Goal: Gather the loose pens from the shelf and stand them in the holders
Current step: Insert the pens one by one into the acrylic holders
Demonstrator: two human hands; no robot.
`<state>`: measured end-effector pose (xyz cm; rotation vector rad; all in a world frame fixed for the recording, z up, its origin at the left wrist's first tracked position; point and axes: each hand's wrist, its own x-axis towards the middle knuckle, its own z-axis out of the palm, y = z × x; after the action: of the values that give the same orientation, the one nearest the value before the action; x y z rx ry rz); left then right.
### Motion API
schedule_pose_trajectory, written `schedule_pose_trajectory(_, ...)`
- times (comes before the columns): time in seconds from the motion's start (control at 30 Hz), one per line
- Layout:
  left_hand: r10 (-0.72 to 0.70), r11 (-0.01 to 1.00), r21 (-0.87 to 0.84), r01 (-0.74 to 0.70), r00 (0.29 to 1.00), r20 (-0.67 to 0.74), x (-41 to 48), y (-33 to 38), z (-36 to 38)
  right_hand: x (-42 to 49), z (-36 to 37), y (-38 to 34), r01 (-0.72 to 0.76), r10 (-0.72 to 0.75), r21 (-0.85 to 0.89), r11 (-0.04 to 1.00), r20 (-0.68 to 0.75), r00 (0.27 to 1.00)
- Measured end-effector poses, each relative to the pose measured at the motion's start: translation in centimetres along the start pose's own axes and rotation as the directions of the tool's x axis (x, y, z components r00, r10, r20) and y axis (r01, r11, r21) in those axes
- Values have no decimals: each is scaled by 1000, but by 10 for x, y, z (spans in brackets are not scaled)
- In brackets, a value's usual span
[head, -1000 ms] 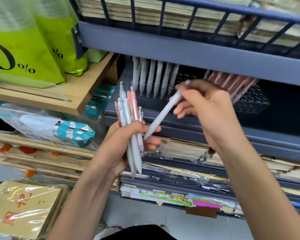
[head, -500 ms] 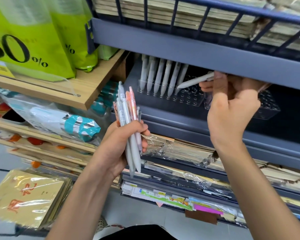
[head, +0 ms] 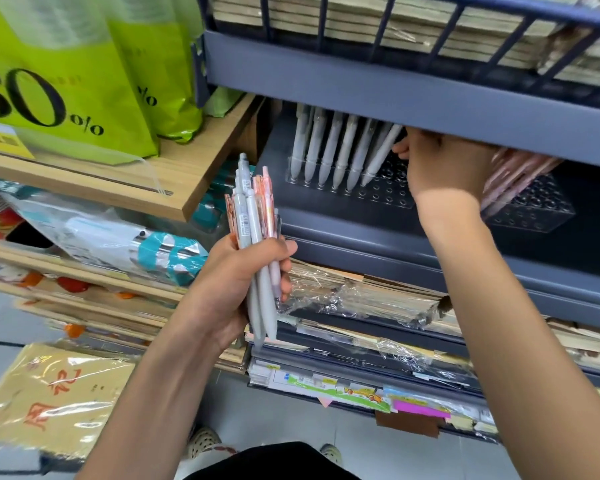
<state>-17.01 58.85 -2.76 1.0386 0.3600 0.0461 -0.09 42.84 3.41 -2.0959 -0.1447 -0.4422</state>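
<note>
Of the right hand the fingers are mostly hidden behind the grey metal shelf lip. Only the thumb is seen, touching or just beside the top of the last grey pen, so it cannot be told whether this pen is pinched or let go. The pen leans in the clear holder, at the right end of a row of similar pens. For a good result, the tip should be guided straight into one free hole and released only when it is seated, because the slim, smooth barrel is likely to slide and tip its neighbours. The holder appears to be hard transparent plastic, pierced by a grid of round holes. A second holder, with pink pens, stands just to the right. The left hand is wrapped firmly round a bundle of pens, matte grey and peach, held upright in front of the shelf.
</note>
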Motion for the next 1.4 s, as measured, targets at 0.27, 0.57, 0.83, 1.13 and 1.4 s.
schedule_pose_trajectory(0.27, 1, 999, 47, -2, 999, 33, 4, 7, -9, -1, 3, 2, 39, -39, -11, 999, -14, 999)
schedule_pose_trajectory(0.57, -24, 996, 88, 18, 998, 64, 8, 7, -6, -5, 4, 6, 194, -193, -137, 971, 23, 981)
schedule_pose_trajectory(0.83, -16, 996, 91, 10, 998, 65, 6, 1, 6, -6, -1, 9, 192, -191, -31, 981, 33, 981)
schedule_pose_trajectory(1.13, -45, 990, 138, 15, 975, 215, -7, -17, 36, -53, -35, 18, -31, -116, 293, 956, 472, 874)
schedule_pose_trajectory(1.4, -49, 986, 166, 7, 968, 248, -13, -48, 71, -66, -72, 36, -166, -168, 399, 902, 678, 716)
